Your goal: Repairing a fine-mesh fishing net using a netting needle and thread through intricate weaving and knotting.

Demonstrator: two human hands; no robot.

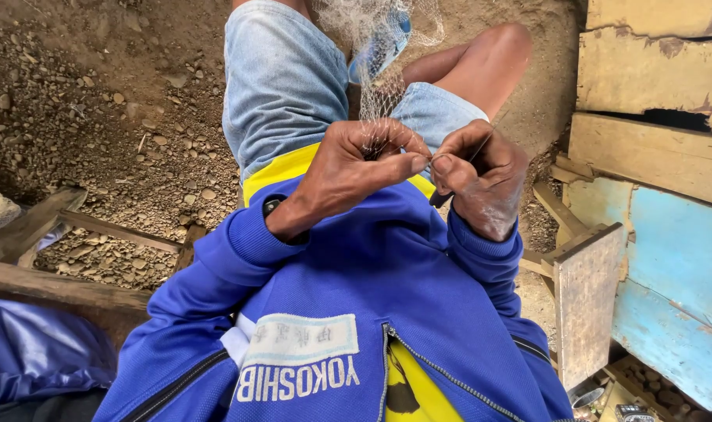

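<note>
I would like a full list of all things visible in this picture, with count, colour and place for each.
fishing net: one, pale and fine, hanging from the top centre down to the hands
wooden planks: several, weathered, some painted light blue, right side
wooden board: one, grey-brown, upright, lower right
wooden frame: one, brown, left side on the ground
gravel ground: brown earth with small stones, upper left
blue cloth: one, lower left corner
blue jacket: one, blue with yellow under it, bottom centre
denim shorts: one, light blue, top centre
left hand: pinching the net, centre
right hand: pinching a thin strand, touching the left hand
</note>
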